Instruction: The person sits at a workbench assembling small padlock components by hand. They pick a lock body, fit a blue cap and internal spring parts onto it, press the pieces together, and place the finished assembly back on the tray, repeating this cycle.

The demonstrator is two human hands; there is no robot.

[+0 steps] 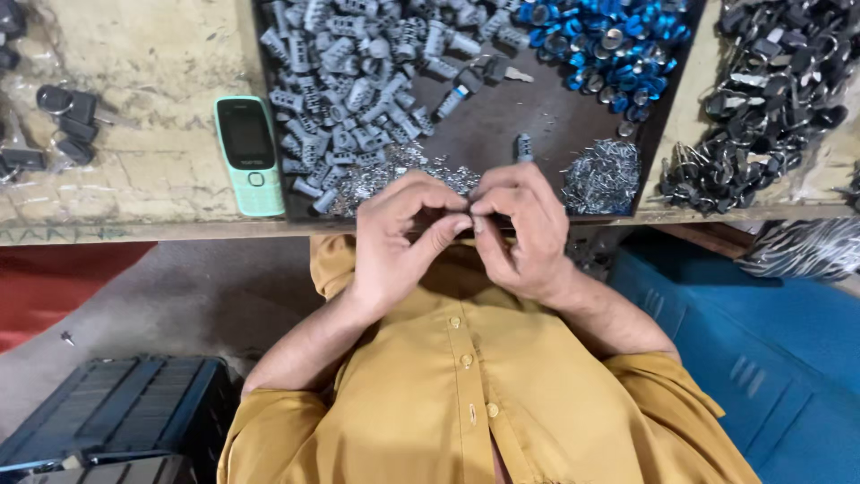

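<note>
Small metal part point(471, 218), barely visible between the fingertips, sits pinched where the two hands meet, just over the near edge of the surface point(161, 193) and above the person's chest. The left hand point(408, 237) curls in with thumb and forefinger pressed together on the part, its grip closed tight. The right hand point(524, 235) mirrors it, thumb and forefinger pinching the same spot from the other side (what exactly the piece is cannot be told, since the fingers cover nearly all of it).

Just beyond the knuckles lies a dark tray point(537, 112) on the surface. Nearest the hands in it are two little heaps of shiny metal clips point(602, 179), one ahead of each hand, and a single grey cylinder point(523, 146) standing between them. Further back, a large heap of grey plastic cylinders point(358, 72) fills the tray's left half, and a heap of blue caps point(605, 45) fills its far right corner.

Left of the tray, touching its edge, a mint-green push-button phone point(248, 154) lies face up. Well to the left sit a few black key fobs point(67, 121); right of the tray, a big pile of black keys with rings point(766, 99). Below the surface, a mustard-yellow shirt point(484, 394) fills the view, with a blue crate point(770, 358) to the right.
</note>
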